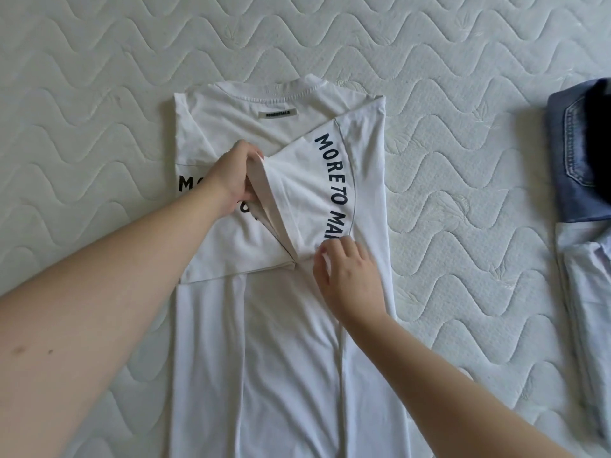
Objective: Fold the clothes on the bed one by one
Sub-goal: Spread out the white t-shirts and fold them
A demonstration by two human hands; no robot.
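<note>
- Nearest the camera, the white cotton T-shirt with dark printed letters (281, 342) is being kept flat on the quilted pale mattress (99, 77), with both sides folded inward.
- Its sleeve hem is being pinched by the left hand (236, 178), probably to tuck it in.
- Fabric is being pressed by the right hand (350, 279), fingers spread, so the fold is being kept in place.
- Folded blue denim jeans (578, 153) are lying well apart, at the right.
</note>
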